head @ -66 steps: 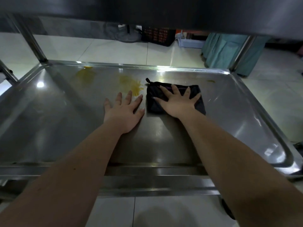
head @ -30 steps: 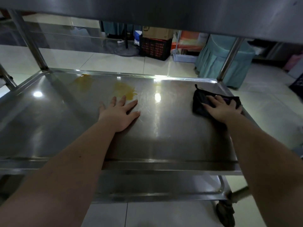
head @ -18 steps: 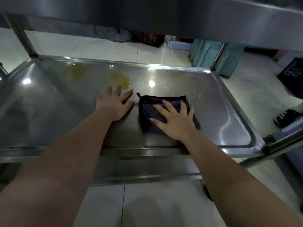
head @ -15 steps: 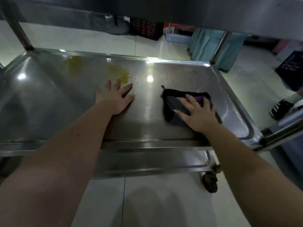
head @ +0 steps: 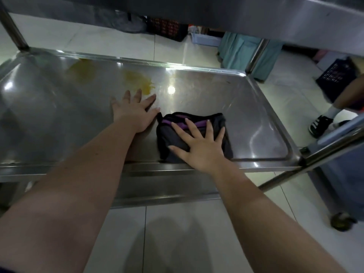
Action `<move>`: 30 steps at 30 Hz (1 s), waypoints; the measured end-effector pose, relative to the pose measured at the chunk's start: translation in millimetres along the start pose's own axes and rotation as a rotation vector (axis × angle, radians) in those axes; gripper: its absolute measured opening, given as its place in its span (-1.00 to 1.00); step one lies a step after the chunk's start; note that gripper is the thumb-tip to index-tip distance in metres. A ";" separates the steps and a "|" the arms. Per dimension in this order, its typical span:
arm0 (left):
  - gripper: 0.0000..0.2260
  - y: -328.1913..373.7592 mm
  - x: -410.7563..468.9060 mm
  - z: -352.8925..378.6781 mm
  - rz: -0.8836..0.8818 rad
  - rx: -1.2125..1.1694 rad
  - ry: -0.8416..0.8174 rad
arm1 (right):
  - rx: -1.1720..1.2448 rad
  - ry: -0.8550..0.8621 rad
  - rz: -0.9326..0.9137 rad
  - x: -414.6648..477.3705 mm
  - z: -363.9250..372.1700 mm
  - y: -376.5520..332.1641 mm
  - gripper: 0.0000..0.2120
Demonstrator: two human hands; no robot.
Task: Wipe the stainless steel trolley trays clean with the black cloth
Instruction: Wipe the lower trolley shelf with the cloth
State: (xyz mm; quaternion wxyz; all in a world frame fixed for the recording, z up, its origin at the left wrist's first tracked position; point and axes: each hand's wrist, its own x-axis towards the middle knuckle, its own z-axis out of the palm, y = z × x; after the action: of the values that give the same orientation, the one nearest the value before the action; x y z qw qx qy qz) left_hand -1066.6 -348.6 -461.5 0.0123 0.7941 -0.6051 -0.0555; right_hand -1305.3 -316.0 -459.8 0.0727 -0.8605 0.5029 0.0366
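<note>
Both your palms lie flat on the shiny stainless steel trolley tray point(head: 242, 103).
Your right hand point(head: 201, 148), fingers spread straight, presses the folded black cloth with purple trim point(head: 221, 123) by the near rim; your left hand point(head: 134, 113) rests open beside it. Bare steel runs right to the raised edge; a yellow smear point(head: 139, 82) lies just beyond your left fingertips.

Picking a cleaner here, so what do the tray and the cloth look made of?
Tray: likely stainless steel, polished; it mirrors lights sharply. Cloth: soft fabric, matte black with a purple stripe; it folds and creases, exact fibre unclear.
</note>
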 end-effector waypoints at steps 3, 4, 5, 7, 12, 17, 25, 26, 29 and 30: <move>-0.46 -3.9 -2.1 -1.4 0.007 -0.012 -0.007 | 0.037 0.047 0.005 -4.4 -3.3 20.4 -0.30; -0.46 -4.2 -2.6 -1.7 0.009 -0.013 -0.011 | 0.043 0.066 0.027 -8.2 -4.8 38.3 -0.31; -0.46 -4.5 -2.8 -1.8 0.012 -0.017 -0.015 | 0.046 0.074 0.063 -12.5 -6.8 58.9 -0.33; -0.45 -4.2 -2.4 -1.7 0.017 -0.029 -0.018 | 0.063 0.048 0.170 -21.5 -12.9 104.1 -0.37; -0.44 1.3 -2.5 -1.3 0.008 -0.017 -0.008 | 0.093 -0.025 0.360 -30.0 -24.6 162.6 -0.28; -0.44 5.9 -4.2 1.0 -0.008 0.016 -0.014 | 0.028 -0.047 0.277 -14.2 -18.4 98.6 -0.19; -0.58 -17.8 -9.6 -17.8 0.035 -0.423 -0.032 | -0.027 -0.011 0.021 0.1 3.5 -66.0 -0.24; -0.59 -26.9 -15.1 -22.4 0.055 -0.547 -0.001 | -0.027 -0.002 0.022 -1.1 3.5 -64.2 -0.26; -0.59 -58.7 -39.9 -35.0 0.105 -0.562 0.044 | -0.022 0.001 0.047 -3.7 5.0 -70.4 -0.27; -0.58 -69.4 -50.4 -37.6 0.110 -0.532 0.051 | -0.018 0.002 0.053 -3.0 5.2 -78.6 -0.28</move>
State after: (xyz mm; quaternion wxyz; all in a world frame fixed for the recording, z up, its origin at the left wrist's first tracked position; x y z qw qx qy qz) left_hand -1009.3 -283.3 -426.5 0.2386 0.7301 -0.6109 -0.1918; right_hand -1238.3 -274.5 -457.6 0.0635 -0.8476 0.5252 0.0424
